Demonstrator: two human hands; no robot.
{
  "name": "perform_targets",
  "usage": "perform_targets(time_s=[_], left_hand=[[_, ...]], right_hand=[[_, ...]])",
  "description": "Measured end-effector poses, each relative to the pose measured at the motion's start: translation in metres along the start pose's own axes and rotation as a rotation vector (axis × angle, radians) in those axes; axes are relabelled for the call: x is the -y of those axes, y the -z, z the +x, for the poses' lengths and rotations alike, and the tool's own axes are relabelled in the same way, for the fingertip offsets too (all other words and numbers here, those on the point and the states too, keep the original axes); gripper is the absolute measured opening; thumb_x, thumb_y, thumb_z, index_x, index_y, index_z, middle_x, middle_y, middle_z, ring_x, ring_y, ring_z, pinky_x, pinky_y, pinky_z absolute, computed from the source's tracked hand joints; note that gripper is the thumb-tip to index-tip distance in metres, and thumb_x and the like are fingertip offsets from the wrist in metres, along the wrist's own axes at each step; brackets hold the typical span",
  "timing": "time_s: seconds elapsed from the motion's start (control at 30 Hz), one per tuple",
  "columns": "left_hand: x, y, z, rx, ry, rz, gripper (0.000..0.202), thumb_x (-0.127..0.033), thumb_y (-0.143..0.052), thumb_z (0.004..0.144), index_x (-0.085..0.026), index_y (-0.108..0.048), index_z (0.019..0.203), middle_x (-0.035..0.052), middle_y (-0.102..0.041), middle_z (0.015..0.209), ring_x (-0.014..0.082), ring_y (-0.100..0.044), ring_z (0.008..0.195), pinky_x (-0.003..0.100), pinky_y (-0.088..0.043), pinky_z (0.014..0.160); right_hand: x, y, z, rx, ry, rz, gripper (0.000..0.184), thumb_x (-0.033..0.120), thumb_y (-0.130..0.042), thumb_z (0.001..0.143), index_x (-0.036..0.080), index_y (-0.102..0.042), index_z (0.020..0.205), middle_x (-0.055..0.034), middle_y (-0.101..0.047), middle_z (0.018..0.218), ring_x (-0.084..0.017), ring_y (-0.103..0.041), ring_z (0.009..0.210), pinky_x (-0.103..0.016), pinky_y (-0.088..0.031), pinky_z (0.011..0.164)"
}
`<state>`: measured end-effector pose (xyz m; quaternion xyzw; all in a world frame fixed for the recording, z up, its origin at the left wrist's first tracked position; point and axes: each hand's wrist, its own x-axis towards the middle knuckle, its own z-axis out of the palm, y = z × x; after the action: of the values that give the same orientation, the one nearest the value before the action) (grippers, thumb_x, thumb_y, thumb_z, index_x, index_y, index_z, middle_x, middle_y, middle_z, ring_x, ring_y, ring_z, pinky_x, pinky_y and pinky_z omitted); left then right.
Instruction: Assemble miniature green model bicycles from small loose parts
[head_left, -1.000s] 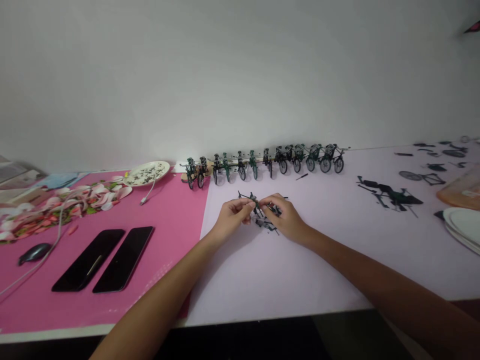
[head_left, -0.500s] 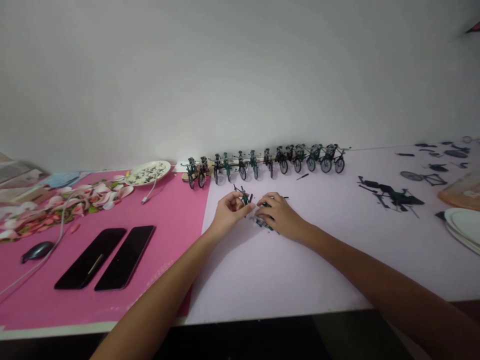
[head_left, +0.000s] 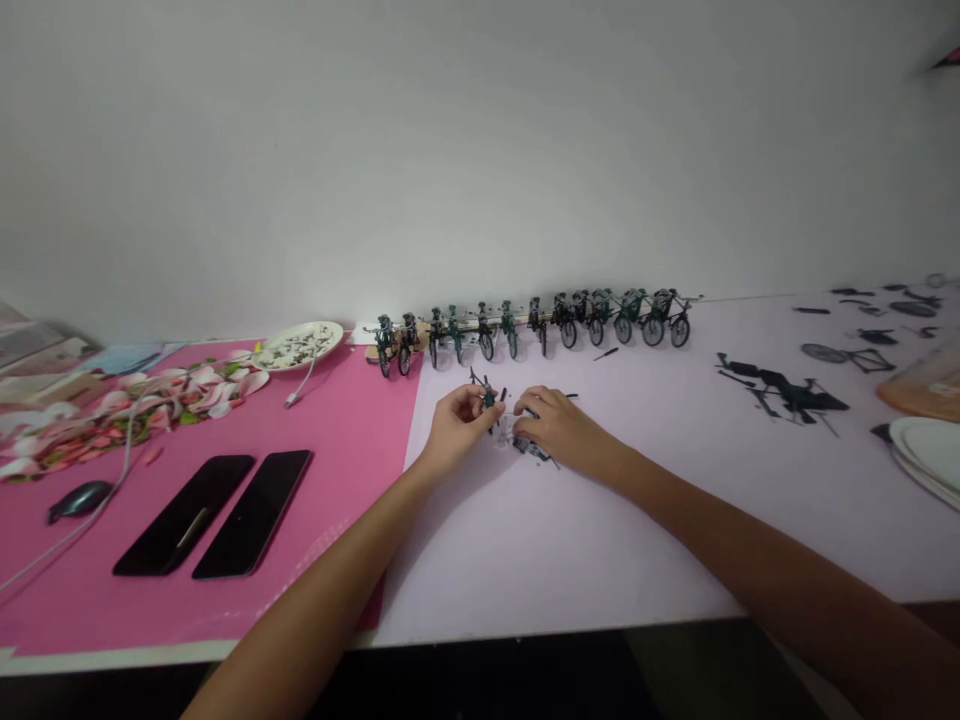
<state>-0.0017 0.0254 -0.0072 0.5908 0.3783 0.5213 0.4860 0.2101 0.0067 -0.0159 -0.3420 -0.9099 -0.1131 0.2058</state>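
The bike piece (head_left: 490,397) was pinched between left fingers (head_left: 466,396); right fingers (head_left: 529,428) lay at parts (head_left: 532,450), grip indeterminable.

Small loose dark parts (head_left: 531,449) crowd the narrow gap between the bare left hand (head_left: 459,427) and bare right hand (head_left: 564,427). An upright row of green-and-black model bicycles (head_left: 537,320) bars the rear. The pale lilac-covered bench (head_left: 570,560) lies open nearward, and rightward until a cluster of flat dark-green pieces (head_left: 795,393).
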Motion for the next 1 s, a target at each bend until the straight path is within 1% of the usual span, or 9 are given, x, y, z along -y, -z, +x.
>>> perform_targets(time_s=[0.13, 0.23, 0.3, 0.37, 0.5, 0.67, 0.8, 1.0], left_hand=[[-0.001, 0.0, 0.0, 0.012, -0.033, 0.058, 0.034, -0.041, -0.084, 0.072, -0.018, -0.061, 0.078, -0.0034, -0.051, 0.068, 0.0128, -0.055, 0.07, 0.026, -0.045, 0.066], [0.0, 0.0, 0.0, 0.026, -0.051, 0.083, 0.03, -0.041, -0.082, 0.074, -0.018, -0.062, 0.076, 0.0004, -0.058, 0.071, 0.0168, -0.061, 0.08, 0.026, -0.047, 0.069], [0.0, 0.0, 0.0, 0.028, -0.051, 0.114, 0.028, -0.041, -0.08, 0.076, -0.017, -0.066, 0.08, 0.0025, -0.063, 0.077, 0.0165, -0.061, 0.079, 0.027, -0.047, 0.068], [0.0, 0.0, -0.001, 0.03, -0.053, 0.152, 0.029, -0.041, -0.079, 0.077, -0.016, -0.071, 0.089, 0.0035, -0.065, 0.082, 0.0148, -0.059, 0.075, 0.027, -0.047, 0.067], [-0.001, 0.0, -0.003, 0.028, -0.063, 0.229, 0.037, -0.04, -0.076, 0.08, -0.015, -0.075, 0.107, 0.0031, -0.065, 0.082, 0.0149, -0.06, 0.076, 0.028, -0.049, 0.069], [-0.001, -0.001, -0.004, 0.014, -0.066, 0.286, 0.035, -0.04, -0.074, 0.081, -0.014, -0.073, 0.105, 0.0041, -0.066, 0.084, 0.0164, -0.062, 0.078, 0.029, -0.051, 0.071], [0.0, 0.0, -0.003, -0.001, -0.074, 0.35, 0.038, -0.04, -0.072, 0.083, -0.014, -0.073, 0.11, 0.0037, -0.065, 0.084, 0.0162, -0.062, 0.077, 0.03, -0.052, 0.071], [0.003, 0.002, -0.002, -0.018, -0.095, 0.415, 0.034, -0.037, -0.071, 0.083, -0.015, -0.074, 0.109, 0.0034, -0.064, 0.083, 0.0162, -0.062, 0.074, 0.03, -0.053, 0.069]], right_hand=[[-0.001, -0.003, -0.001, -0.004, 0.04, -0.034, 0.017, 0.006, -0.066, 0.093, 0.02, -0.075, 0.098, -0.0124, -0.068, 0.116, -0.03, -0.054, 0.12, -0.044, -0.049, 0.094], [-0.002, -0.006, -0.001, -0.005, 0.056, -0.037, 0.017, 0.006, -0.065, 0.094, 0.02, -0.074, 0.096, -0.0117, -0.067, 0.114, -0.03, -0.055, 0.118, -0.043, -0.048, 0.092], [-0.002, -0.006, -0.002, 0.004, 0.066, -0.044, 0.016, 0.006, -0.064, 0.095, 0.02, -0.074, 0.095, -0.0117, -0.067, 0.114, -0.03, -0.055, 0.118, -0.043, -0.048, 0.091], [-0.002, -0.005, -0.001, 0.018, 0.075, -0.052, 0.016, 0.006, -0.063, 0.095, 0.019, -0.073, 0.095, -0.0118, -0.067, 0.113, -0.03, -0.055, 0.117, -0.043, -0.047, 0.091], [0.0, -0.004, 0.0, 0.049, 0.052, -0.071, 0.017, 0.008, -0.058, 0.098, 0.018, -0.072, 0.099, -0.0124, -0.067, 0.112, -0.029, -0.055, 0.116, -0.042, -0.047, 0.09], [0.002, -0.005, 0.001, 0.078, 0.009, -0.08, 0.015, 0.01, -0.057, 0.1, 0.017, -0.071, 0.1, -0.0126, -0.067, 0.111, -0.029, -0.056, 0.114, -0.041, -0.045, 0.088], [0.0, -0.007, 0.001, 0.101, -0.02, -0.074, 0.014, 0.015, -0.057, 0.102, 0.017, -0.071, 0.101, -0.0122, -0.068, 0.108, -0.029, -0.056, 0.112, -0.04, -0.044, 0.087], [-0.009, -0.008, -0.001, 0.118, -0.05, -0.06, 0.018, 0.012, -0.054, 0.102, 0.017, -0.072, 0.1, -0.012, -0.068, 0.106, -0.029, -0.056, 0.11, -0.039, -0.043, 0.086]])
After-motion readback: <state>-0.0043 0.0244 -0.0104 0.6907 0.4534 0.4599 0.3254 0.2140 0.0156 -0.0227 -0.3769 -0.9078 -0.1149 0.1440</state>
